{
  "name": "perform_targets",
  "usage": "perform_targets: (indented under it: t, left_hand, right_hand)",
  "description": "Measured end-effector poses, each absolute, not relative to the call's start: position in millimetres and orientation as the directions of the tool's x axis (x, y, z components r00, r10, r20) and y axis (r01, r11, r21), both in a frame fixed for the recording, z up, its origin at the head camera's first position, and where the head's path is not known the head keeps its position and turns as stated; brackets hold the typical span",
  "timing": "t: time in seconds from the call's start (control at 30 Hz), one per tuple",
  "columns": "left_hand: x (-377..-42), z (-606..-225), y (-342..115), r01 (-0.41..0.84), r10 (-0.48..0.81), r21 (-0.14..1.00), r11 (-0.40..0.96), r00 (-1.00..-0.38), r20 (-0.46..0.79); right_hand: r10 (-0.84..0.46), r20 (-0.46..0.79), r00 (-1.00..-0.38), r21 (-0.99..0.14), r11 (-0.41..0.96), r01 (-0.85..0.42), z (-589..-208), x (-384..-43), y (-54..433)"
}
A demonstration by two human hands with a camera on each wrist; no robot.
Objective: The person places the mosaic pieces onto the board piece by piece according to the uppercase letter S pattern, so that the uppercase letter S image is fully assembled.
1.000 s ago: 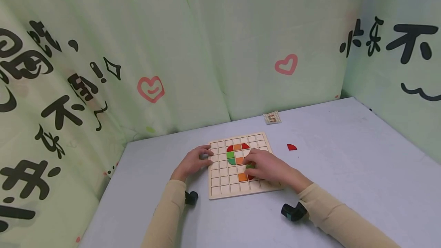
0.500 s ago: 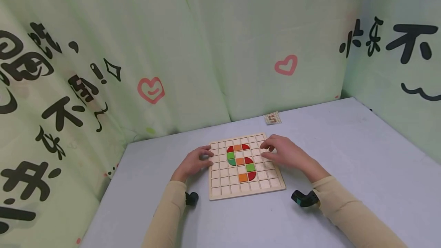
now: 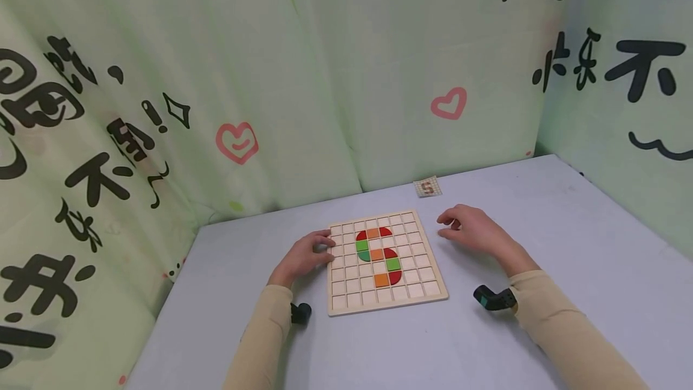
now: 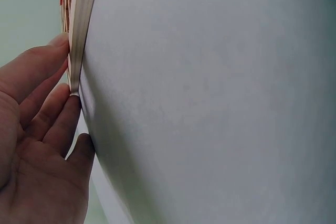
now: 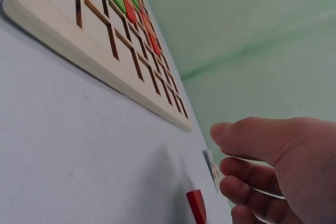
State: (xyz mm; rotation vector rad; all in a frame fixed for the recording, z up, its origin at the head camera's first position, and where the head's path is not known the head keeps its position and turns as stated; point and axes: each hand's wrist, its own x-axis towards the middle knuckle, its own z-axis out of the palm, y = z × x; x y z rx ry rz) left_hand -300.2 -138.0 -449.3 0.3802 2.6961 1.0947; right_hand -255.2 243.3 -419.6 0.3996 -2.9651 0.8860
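A square wooden grid board [image 3: 346, 287] lies on the table, with red, orange and green pieces set in its cells in an S shape. My left hand [image 3: 303, 259] rests at the board's left edge; in the left wrist view its thumb and fingertips touch the wooden rim [image 4: 83, 24]. To the right of the board, my right hand [image 3: 479, 235] hovers over the table, fingers loosely bent, holding nothing. Below that hand, the right wrist view has a loose red piece [image 5: 196, 206] on the tabletop, apart from the fingers. The hand hides this piece in the head view.
A small card [image 3: 428, 186] with an S pattern lies at the table's back edge, behind the board. Pale green curtains [image 3: 346, 77] with black writing and pink hearts hang behind and beside the white table [image 3: 260, 348]. Black cameras [image 3: 494, 298] sit on the wrists.
My right hand has left the board's middle and moved right, beyond the board's edge. A red piece it covered now shows in the S. My left hand has stayed at the left edge.
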Motion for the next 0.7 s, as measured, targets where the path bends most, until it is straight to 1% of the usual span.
perform_targets:
  t: [0.23, 0.53, 0.7]
  left_hand:
    - [-300, -450, -137, 0.154, 0.308, 0.699, 0.698, -0.946, -0.099]
    - [-298, -447, -136, 0.159, 0.311, 0.702, 0.694, -0.946, -0.093]
    - [-297, -446, -136, 0.158, 0.307, 0.7, 0.696, -0.947, -0.092]
  right_hand:
    - [-0.239, 0.045, -0.97, -0.528, 0.818, -0.226, -428, -257, 253]
    - [-0.228, 0.067, -0.971, -0.502, 0.833, -0.231, -433, -259, 257]
    - [-0.213, 0.045, -0.976, -0.486, 0.849, -0.208, -434, -259, 257]
